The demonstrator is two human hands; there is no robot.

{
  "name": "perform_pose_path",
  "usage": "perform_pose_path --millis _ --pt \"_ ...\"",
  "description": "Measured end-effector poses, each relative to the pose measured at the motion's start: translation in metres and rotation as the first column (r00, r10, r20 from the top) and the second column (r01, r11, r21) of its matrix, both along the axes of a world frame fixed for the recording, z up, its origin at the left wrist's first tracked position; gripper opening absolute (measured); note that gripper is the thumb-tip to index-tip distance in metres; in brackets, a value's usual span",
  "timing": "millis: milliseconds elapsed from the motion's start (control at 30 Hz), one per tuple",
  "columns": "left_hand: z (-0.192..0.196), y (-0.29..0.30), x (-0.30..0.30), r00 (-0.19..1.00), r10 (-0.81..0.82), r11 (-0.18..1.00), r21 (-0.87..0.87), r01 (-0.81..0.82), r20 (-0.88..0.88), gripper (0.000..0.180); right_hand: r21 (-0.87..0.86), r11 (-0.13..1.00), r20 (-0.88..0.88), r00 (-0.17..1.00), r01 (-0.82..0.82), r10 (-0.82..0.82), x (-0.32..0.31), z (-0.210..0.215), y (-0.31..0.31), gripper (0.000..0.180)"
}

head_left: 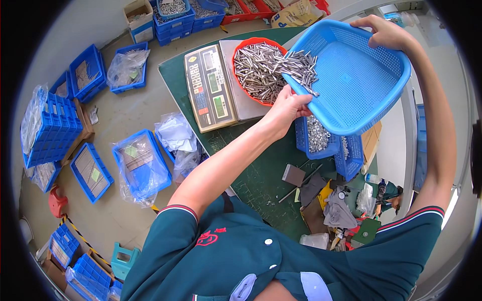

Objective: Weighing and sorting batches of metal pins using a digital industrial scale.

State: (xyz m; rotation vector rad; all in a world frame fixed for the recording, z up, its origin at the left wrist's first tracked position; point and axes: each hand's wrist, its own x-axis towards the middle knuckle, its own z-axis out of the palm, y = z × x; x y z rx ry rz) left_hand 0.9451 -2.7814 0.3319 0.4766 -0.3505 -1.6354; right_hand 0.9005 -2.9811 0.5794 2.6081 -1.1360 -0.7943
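A light blue perforated plastic basket (346, 75) is tilted toward the left, held between my two hands. Its near left corner is in the grip of my left hand (291, 108), fingers closed on the rim. At the far right, my right hand (384, 32) grasps the opposite rim. Metal pins (304, 70) lie at the basket's left edge and spill over it onto a heap of the same pins (258, 67). That heap fills a round red basket (244, 44), which stands on the metal plate of a digital weighing scale (213, 88).
The scale rests on a green table (256, 175). Blue baskets with small metal parts (317, 135) stand below my basket. Tools, cloths and a grey box (293, 174) lie nearer me. Blue trays (143, 160) and stacked blue crates (52, 125) stand on the floor at left.
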Motion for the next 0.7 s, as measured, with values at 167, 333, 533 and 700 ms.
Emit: perform_pose_path --millis 167,333,533,700 --pt "0.001 0.002 -0.003 1.000 -0.007 1.000 -0.007 0.007 -0.012 0.024 -0.049 0.998 0.000 0.999 -0.034 0.034 -0.006 -0.003 0.001 0.071" --pt "-0.002 0.002 -0.007 1.000 -0.027 0.999 0.020 0.027 -0.010 0.025 -0.023 0.999 0.005 1.000 0.024 -0.024 -0.008 -0.005 0.003 0.071" --pt "0.001 0.001 -0.015 0.998 -0.043 0.999 -0.017 0.042 -0.051 0.021 -0.008 1.000 -0.035 0.999 -0.019 0.019 -0.020 0.001 -0.007 0.073" --pt "0.002 0.001 -0.015 0.998 -0.049 0.999 0.003 0.049 -0.049 0.020 0.021 1.000 -0.015 1.000 0.004 -0.004 -0.025 0.002 -0.011 0.074"
